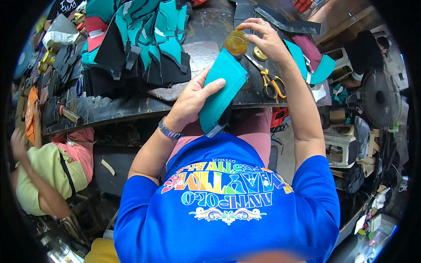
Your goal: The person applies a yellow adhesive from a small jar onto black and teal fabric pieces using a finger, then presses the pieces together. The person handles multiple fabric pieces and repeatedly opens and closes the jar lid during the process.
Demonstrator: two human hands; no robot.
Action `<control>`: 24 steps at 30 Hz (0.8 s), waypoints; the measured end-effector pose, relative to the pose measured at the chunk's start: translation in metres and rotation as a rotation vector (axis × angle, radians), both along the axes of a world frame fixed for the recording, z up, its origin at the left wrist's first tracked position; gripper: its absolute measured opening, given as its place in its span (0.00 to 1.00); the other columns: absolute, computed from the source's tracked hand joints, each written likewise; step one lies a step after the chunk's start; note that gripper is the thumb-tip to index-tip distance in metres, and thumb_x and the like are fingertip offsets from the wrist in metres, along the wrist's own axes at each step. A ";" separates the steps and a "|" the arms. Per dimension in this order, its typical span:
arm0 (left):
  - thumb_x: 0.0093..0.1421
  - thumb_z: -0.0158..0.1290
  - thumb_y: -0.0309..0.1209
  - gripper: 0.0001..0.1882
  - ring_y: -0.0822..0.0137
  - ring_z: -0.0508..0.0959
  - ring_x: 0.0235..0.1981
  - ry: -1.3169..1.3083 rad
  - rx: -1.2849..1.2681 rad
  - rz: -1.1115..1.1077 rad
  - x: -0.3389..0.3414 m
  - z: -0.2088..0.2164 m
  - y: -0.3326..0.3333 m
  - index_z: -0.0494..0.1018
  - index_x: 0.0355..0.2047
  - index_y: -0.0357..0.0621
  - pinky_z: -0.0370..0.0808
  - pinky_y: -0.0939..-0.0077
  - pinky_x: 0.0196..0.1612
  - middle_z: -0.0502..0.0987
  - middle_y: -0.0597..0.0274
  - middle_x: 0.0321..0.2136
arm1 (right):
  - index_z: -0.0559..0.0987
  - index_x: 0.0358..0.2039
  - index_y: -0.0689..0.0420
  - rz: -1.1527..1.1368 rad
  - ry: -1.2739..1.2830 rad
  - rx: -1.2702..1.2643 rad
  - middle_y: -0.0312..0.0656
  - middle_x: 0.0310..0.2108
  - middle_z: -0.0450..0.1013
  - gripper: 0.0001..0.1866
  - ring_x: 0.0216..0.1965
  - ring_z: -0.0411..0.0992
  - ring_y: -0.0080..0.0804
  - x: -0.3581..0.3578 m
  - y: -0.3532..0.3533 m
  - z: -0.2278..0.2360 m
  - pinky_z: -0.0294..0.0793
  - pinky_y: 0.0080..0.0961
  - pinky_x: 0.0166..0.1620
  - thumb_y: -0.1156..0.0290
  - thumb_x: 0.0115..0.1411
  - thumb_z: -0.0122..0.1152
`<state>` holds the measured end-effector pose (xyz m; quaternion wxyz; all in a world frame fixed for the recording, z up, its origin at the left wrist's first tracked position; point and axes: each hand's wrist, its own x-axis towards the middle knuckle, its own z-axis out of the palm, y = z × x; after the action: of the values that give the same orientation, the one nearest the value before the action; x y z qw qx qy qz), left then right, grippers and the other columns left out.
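Observation:
My left hand (193,97) is closed on a teal fabric piece (223,83), thumb on top and fingers behind it. The piece is folded or layered, with a stitched border, a black underside near its lower end and a pale strip at the bottom tip. My right hand (265,38) is over a glass jar (237,43) of amber, glue-like liquid, fingertips pinched together at its rim. Whatever they pinch is too small to make out. Beside the jar lie a round yellowish lid (259,54) and scissors (268,79) with orange and black handles.
Teal and black cut pieces (149,39) are heaped on the dark worktable (206,26) at left. More teal pieces (322,70) lie at right. A hammer (68,115) rests on the left edge. A co-worker's arm (41,184) is at left, a fan (380,96) at right.

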<state>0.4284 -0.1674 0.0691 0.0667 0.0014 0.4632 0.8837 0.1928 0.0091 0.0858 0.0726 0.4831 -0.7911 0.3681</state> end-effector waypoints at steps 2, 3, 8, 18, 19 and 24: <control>0.66 0.55 0.33 0.26 0.79 0.79 0.39 0.021 -0.042 -0.033 0.004 0.004 0.001 0.63 0.62 0.40 0.79 0.82 0.39 0.78 0.64 0.45 | 0.85 0.42 0.51 -0.129 0.130 0.179 0.43 0.55 0.71 0.19 0.62 0.63 0.42 0.002 -0.006 -0.001 0.60 0.39 0.64 0.52 0.64 0.56; 0.66 0.55 0.33 0.27 0.79 0.79 0.38 0.020 -0.039 -0.055 0.006 0.006 0.001 0.63 0.62 0.40 0.79 0.82 0.39 0.78 0.64 0.45 | 0.86 0.43 0.50 -0.168 0.226 0.282 0.43 0.58 0.70 0.22 0.64 0.61 0.44 0.003 -0.008 -0.002 0.58 0.42 0.65 0.48 0.65 0.54; 0.66 0.56 0.32 0.26 0.79 0.79 0.38 0.022 -0.042 -0.115 0.010 0.010 -0.001 0.64 0.62 0.40 0.78 0.83 0.39 0.78 0.63 0.45 | 0.85 0.46 0.49 -0.248 0.435 0.615 0.49 0.61 0.69 0.38 0.69 0.52 0.50 0.005 -0.029 -0.002 0.44 0.63 0.66 0.30 0.63 0.41; 0.65 0.56 0.31 0.26 0.79 0.79 0.36 -0.016 -0.071 -0.067 -0.005 -0.005 -0.007 0.64 0.62 0.40 0.78 0.83 0.37 0.78 0.64 0.43 | 0.84 0.43 0.52 -0.393 0.338 0.084 0.50 0.52 0.74 0.16 0.57 0.68 0.48 0.033 -0.011 -0.005 0.64 0.41 0.59 0.56 0.62 0.58; 0.65 0.56 0.31 0.26 0.79 0.79 0.36 -0.019 -0.076 -0.081 -0.007 -0.006 -0.006 0.63 0.62 0.40 0.78 0.84 0.37 0.78 0.64 0.43 | 0.82 0.44 0.52 -0.411 0.467 0.156 0.49 0.50 0.74 0.14 0.55 0.69 0.47 0.042 -0.006 -0.008 0.65 0.42 0.58 0.67 0.57 0.61; 0.64 0.55 0.28 0.30 0.76 0.79 0.42 -0.025 -0.110 -0.128 -0.012 -0.007 -0.006 0.60 0.65 0.39 0.78 0.81 0.44 0.76 0.61 0.48 | 0.84 0.37 0.54 -0.356 0.331 0.124 0.46 0.46 0.74 0.14 0.53 0.70 0.43 0.081 0.017 -0.003 0.68 0.38 0.55 0.79 0.49 0.59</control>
<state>0.4165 -0.1735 0.0625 0.1289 0.0163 0.5092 0.8508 0.2736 0.0256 0.0828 0.2351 0.3932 -0.8622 0.2160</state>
